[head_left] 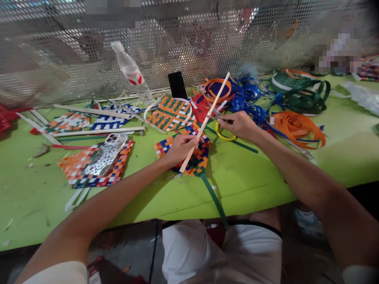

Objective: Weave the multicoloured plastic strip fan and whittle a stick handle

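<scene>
My left hand point(184, 148) pinches a pale flat stick point(219, 93) near its lower part, above a woven multicoloured piece point(203, 156) on the green table. The stick slants up to the right. To its right, my right hand point(238, 124) is closed on a small metal tool point(215, 113) whose tip touches or nearly touches the stick; its exact form is hard to make out. A yellow loop point(222, 134) shows just below that hand. From the woven piece's lower corner, a green strip point(213, 196) hangs over the table's edge.
On the green table point(142, 197), a phone point(107, 154) lies on another woven piece point(79, 163) at left. A bottle point(132, 73) and black phone point(177, 85) lean against the mesh point(177, 43). Orange strips point(297, 128) and green coils point(308, 94) lie at right.
</scene>
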Demonstrator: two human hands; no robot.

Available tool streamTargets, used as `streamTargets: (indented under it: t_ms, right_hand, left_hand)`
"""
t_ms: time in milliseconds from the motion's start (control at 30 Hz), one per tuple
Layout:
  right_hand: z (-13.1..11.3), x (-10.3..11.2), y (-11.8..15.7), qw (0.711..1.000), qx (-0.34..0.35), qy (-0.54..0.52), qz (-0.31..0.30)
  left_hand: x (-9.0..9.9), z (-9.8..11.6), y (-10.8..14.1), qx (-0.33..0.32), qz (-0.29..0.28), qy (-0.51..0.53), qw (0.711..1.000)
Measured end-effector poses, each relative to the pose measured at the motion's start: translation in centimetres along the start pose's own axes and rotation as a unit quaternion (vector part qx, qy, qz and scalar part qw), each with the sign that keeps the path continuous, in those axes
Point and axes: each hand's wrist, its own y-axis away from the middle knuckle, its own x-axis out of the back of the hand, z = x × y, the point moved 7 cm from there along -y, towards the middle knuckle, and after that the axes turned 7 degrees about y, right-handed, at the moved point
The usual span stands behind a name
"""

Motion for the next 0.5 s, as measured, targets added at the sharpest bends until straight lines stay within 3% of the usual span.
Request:
streamTargets:
  t_ms: [133, 300, 500]
  right_hand:
    - [-0.80, -0.40, 0.17, 0.999, 0.026, -0.007, -0.030]
    - [-0.39, 0.10, 0.06, 1.000, 0.012, 0.005, 0.004]
    - [-0.46, -0.54, 0.11, 0.999, 0.032, -0.006, -0.025]
  left_hand:
    - [0.01, 0.12, 0.18, 0.001, -0.005, -0.013, 1.000]
    - [-0.04, 0.40, 0.16, -0.012, -0.004, -0.020, 1.000]
    - [-0.19, 0.63, 0.19, 0.002, 0.000, -0.016, 1.000]
